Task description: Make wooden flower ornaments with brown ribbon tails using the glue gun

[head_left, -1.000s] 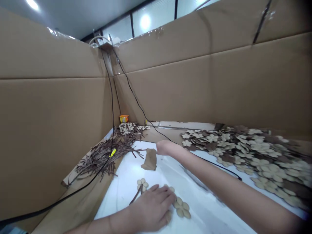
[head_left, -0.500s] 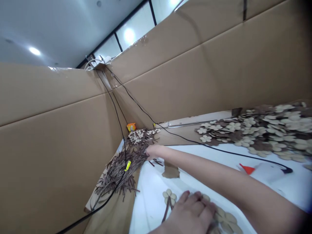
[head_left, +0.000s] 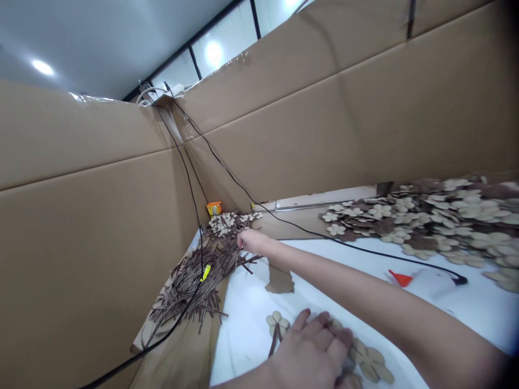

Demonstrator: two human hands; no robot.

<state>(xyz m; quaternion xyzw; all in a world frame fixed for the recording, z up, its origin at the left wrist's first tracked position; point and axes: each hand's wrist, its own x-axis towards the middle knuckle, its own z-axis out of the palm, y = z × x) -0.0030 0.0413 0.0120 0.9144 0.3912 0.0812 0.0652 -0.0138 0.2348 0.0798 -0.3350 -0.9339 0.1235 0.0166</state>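
Observation:
My right hand [head_left: 252,241] reaches out over the pile of thin brown strips [head_left: 194,281], its fingers pressed together at the strips; what they hold is too small to make out. Nearer to me, my left hand [head_left: 314,348] lies palm down on the white surface [head_left: 243,335] with its fingers spread. By its fingertips is a small beige flower [head_left: 277,322] with brown strips across it. Larger tan flower shapes [head_left: 371,361] lie to the right of this hand, partly covered by it.
Many beige and brown flower pieces [head_left: 454,216] are heaped at the right. Small pale flowers [head_left: 223,223] lie by an orange box [head_left: 214,208] in the corner. A black cable [head_left: 300,225] crosses the surface near a red-tipped object [head_left: 400,278]. Cardboard walls [head_left: 284,140] stand behind.
The view has shifted slightly. My right hand has moved a little up along the strip pile, towards the small pale flowers. My left hand stays in nearly the same place.

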